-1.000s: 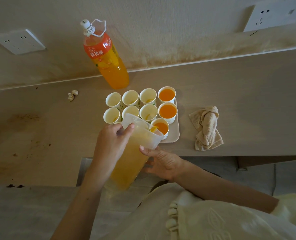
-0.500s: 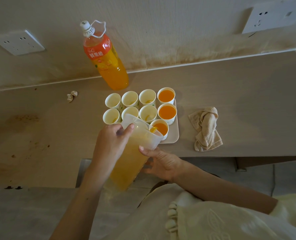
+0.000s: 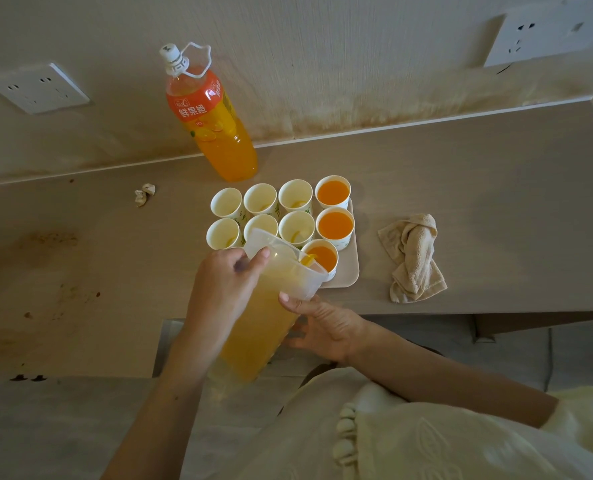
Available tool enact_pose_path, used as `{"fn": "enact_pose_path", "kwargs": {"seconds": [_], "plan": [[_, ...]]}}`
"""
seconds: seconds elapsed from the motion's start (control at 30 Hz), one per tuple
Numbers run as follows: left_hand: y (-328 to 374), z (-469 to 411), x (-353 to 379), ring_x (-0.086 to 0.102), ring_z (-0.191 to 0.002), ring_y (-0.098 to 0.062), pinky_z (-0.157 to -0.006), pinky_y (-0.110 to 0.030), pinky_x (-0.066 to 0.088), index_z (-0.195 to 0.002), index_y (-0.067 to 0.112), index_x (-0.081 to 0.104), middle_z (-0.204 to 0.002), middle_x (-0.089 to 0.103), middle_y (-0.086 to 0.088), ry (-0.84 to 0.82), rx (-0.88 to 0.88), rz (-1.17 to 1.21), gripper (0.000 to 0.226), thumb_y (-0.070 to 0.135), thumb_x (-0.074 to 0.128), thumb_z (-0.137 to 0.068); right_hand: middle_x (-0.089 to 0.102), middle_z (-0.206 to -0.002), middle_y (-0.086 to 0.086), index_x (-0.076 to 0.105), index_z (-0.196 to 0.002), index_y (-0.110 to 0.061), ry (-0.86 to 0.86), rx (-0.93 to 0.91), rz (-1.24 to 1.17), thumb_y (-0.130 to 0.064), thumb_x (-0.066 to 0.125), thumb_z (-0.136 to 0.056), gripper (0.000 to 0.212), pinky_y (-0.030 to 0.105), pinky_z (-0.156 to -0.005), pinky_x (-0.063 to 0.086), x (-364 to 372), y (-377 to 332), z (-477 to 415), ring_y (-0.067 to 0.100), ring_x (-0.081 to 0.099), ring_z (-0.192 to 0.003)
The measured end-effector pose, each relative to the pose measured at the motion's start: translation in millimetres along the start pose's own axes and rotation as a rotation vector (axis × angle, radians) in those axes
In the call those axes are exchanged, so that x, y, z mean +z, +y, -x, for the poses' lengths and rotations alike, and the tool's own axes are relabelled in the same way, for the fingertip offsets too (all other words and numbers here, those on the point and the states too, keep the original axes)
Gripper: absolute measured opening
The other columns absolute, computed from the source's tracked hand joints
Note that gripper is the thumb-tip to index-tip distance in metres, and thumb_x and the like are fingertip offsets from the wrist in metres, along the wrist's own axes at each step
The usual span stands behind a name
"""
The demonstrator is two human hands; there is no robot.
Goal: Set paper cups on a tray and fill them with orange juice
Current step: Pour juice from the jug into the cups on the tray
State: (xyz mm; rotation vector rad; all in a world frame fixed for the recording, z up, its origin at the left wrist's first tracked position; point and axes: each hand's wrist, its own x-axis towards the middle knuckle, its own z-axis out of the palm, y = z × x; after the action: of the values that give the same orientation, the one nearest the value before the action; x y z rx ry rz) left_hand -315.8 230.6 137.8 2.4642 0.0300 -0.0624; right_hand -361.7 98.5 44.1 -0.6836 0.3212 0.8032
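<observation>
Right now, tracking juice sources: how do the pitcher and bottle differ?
The pitcher is tilted, held by the left hand and the right hand; the bottle stands upright, untouched. The pitcher is open-topped; the bottle is capped. Both hold orange juice.

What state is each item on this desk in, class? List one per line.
Pitcher: tilted, pouring, gripped by left hand and right hand.
Near cup: being filled.
Two cups behind it: full.
Six remaining cups: unfilled.
Bottle: upright, capped.
Cloth: crumpled.
</observation>
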Motion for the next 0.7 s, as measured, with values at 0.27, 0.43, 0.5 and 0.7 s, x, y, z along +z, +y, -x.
{"fn": "enact_pose_path", "kwargs": {"seconds": [0.27,0.43,0.5,0.7], "plan": [[1.0,-1.0,-0.2,0.039,-0.051,-0.017,-0.055,-0.03,0.033,-0.056,0.004,0.046,-0.051,0.041,-0.004,-0.003,-0.006,0.001,0.051,0.04,0.06,-0.089,0.059,-0.134,0.008,0.049,-0.137,-0.026,-0.007,-0.001,-0.006,-0.041,0.097,-0.042,0.107,0.051,-0.103,0.046,1.0,0.2,-0.6,0.031,0.051,-0.126],[1.6,-0.6,-0.2,0.038,-0.051,-0.017,-0.054,-0.03,0.032,-0.056,0.004,0.046,-0.051,0.039,-0.003,-0.004,-0.019,-0.002,0.051,0.039,0.06,-0.089,0.058,-0.135,0.009,0.048,-0.137,-0.026,-0.004,0.007,-0.004,-0.042,0.097,-0.04,0.111,0.051,-0.103,0.045,1.6,-0.8,-0.3,0.032,0.051,-0.126],[1.3,-0.2,-0.6,0.038,-0.051,-0.017,-0.054,-0.029,0.031,-0.056,0.003,0.047,-0.051,0.039,-0.003,-0.001,-0.012,-0.005,0.051,0.039,0.06,-0.089,0.058,-0.134,0.009,0.048,-0.136,-0.026,0.0,0.01,-0.006,-0.043,0.097,-0.038,0.111,0.049,-0.099,0.048,2.6,-1.2,0.5,0.031,0.051,-0.126],[0.6,-0.7,-0.9,0.038,-0.051,-0.017,-0.054,-0.03,0.031,-0.062,-0.006,0.051,-0.052,0.04,-0.004,0.006,-0.001,-0.006,0.053,0.039,0.061,-0.089,0.06,-0.133,0.008,0.05,-0.135,-0.026,-0.001,0.014,-0.011,-0.043,0.097,-0.038,0.109,0.047,-0.096,0.051,4.2,-1.6,1.3,0.031,0.052,-0.125]]}}
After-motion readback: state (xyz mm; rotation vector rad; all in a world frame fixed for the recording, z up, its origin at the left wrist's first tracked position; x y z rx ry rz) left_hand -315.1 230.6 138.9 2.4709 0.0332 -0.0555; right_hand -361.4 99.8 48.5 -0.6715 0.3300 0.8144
